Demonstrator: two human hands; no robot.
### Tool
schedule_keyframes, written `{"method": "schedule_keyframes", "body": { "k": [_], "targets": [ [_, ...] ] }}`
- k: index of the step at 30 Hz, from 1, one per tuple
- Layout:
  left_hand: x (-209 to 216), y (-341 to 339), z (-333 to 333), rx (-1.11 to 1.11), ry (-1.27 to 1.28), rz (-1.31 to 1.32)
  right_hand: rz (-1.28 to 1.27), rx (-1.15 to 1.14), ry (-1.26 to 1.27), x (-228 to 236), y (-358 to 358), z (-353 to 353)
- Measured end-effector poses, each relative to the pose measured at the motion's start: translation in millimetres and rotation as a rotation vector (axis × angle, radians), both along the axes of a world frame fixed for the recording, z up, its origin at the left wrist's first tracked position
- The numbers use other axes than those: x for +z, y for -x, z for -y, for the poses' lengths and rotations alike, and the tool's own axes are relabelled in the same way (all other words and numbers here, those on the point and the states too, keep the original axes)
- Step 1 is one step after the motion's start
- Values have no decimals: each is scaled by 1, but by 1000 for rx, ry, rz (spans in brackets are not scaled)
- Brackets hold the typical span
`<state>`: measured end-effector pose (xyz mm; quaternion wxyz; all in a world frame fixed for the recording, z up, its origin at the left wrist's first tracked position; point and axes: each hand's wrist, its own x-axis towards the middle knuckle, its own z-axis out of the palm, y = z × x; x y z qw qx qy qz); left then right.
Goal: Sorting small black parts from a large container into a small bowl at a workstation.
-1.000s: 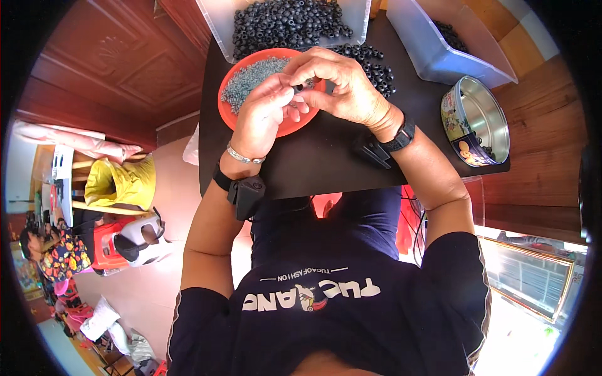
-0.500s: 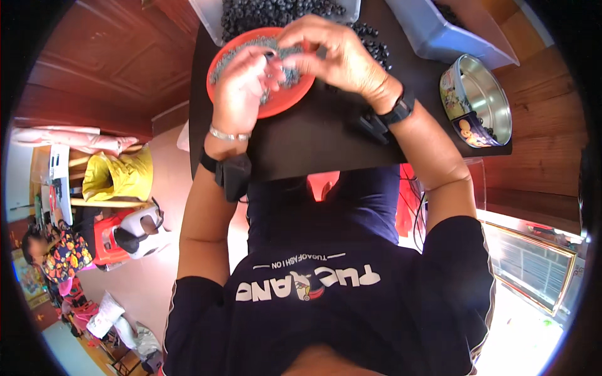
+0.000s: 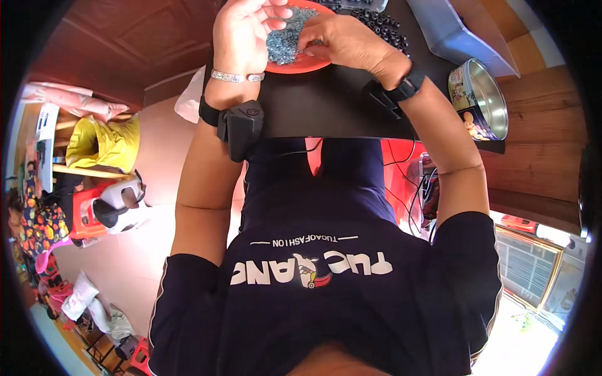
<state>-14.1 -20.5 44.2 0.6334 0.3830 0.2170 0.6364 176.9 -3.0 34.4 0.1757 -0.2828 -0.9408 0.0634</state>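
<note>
An orange-red bowl (image 3: 300,67) of small silvery metal pieces (image 3: 285,44), perhaps screws, sits at the far edge of view on the dark table. My right hand (image 3: 351,47) reaches into it from the right, fingertips pinched together among the pieces. What is between them is too small to make out. Beside the bowl's left rim, my left hand (image 3: 243,37) is raised with its palm toward the bowl and its fingers half curled. The upper edge cuts off part of that hand, so anything in its fingertips is hidden. Small black round parts (image 3: 384,28) lie loose beyond my right hand.
A translucent bin (image 3: 448,37) stands at the far right, with a round printed tin (image 3: 469,88) nearer me. The table's front edge (image 3: 338,135) is close to my lap. Cables (image 3: 411,200) hang at the right. A yellow bag (image 3: 106,143) is off to the left.
My hands were together above the bowl at a small black ring-like part. Now they are apart: the right is down in the metal pieces, the left beside the rim. The view has shifted, raising the bowl.
</note>
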Motion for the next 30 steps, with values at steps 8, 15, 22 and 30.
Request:
{"method": "schedule_keyframes", "body": {
  "k": [8,15,22,30],
  "targets": [
    [-46,19,54,-151,151,35,262,-217,-293,-18,9,2],
    [-92,23,83,-258,-2,86,173,-280,-320,-17,-3,9],
    [-91,24,74,-325,99,219,28,-452,30,-11,9,25],
    [-88,23,74,-331,137,217,238,-486,38,-24,11,-1]
  ]
}}
